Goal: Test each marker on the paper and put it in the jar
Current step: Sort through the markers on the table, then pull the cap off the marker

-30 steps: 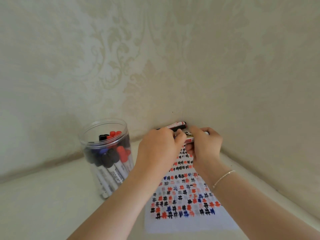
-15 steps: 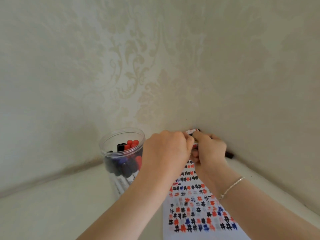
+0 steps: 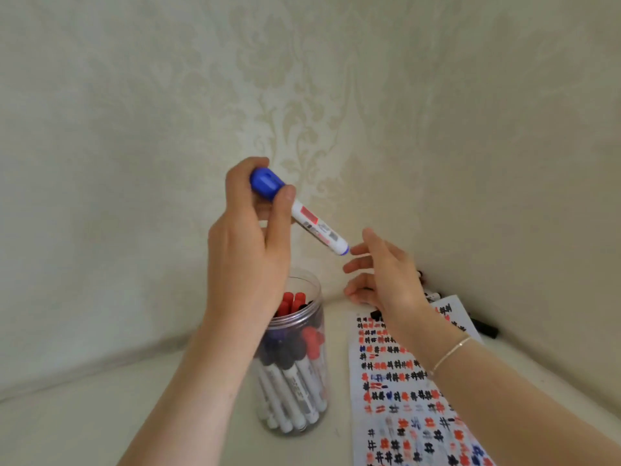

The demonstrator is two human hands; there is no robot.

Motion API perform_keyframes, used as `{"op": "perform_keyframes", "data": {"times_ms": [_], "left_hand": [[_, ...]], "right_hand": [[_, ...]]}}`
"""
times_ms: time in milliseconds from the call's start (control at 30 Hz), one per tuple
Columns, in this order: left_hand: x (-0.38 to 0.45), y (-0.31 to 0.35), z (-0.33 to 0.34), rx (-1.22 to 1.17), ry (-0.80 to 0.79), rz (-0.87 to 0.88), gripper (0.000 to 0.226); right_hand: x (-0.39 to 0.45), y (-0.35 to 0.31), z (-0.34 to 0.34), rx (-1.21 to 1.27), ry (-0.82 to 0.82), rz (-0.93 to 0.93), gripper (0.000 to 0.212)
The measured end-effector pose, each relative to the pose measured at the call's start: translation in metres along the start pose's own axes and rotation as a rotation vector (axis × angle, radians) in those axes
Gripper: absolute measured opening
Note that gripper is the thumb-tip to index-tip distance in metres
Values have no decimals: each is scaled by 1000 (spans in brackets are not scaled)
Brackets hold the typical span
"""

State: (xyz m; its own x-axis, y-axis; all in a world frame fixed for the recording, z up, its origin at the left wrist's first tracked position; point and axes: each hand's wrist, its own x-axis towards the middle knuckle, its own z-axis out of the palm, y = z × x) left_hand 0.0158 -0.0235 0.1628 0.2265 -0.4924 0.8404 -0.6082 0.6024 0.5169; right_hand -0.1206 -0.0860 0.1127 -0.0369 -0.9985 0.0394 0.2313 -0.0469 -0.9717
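My left hand (image 3: 247, 250) holds a capped blue marker (image 3: 302, 211) up in the air, fingers and thumb curled round it just below the blue cap. The marker slants down to the right, above the clear plastic jar (image 3: 295, 412), which stands on the table holding several red, black and blue markers. My right hand (image 3: 383, 274) hovers just right of the marker's lower end with fingers loosely spread, holding nothing. The paper (image 3: 413, 391), covered in red, black and blue hash marks, lies to the right of the jar.
Several loose markers (image 3: 484, 327) lie in the corner behind the paper, partly hidden by my right hand. Patterned walls close in on the back and right. The pale table (image 3: 84, 428) stretches out left of the jar.
My hands have come up from the corner. The left hand now holds a blue marker above the jar; the right hand has let go and opened. The view has shifted left.
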Motion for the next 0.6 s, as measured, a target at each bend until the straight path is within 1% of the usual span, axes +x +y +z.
{"op": "perform_keyframes", "data": {"times_ms": [67,100,200,233,267,367,467,600], "left_hand": [[10,-10,-11,70,46,-3,29],[13,-13,-16,130,38,0,31],[15,-19,-21,338,-60,34,29],[14,-20,-22,400,-109,62,27],[12,-21,-21,453,-166,88,25],[9,-24,-17,564,-361,112,19],[6,-31,-14,625,-529,62,12],[2,-38,-15,571,-714,-103,4]], "right_hand": [[19,20,-11,-395,117,-124,9],[29,32,-18,-617,118,-159,9],[52,72,-42,-1383,-41,-213,36],[55,81,-47,-1594,-65,-237,43],[58,89,-51,-1734,-69,-254,46],[63,100,-57,-1923,-59,-267,41],[69,102,-60,-2015,-76,-335,34],[78,103,-64,-2058,-132,-423,31]]}}
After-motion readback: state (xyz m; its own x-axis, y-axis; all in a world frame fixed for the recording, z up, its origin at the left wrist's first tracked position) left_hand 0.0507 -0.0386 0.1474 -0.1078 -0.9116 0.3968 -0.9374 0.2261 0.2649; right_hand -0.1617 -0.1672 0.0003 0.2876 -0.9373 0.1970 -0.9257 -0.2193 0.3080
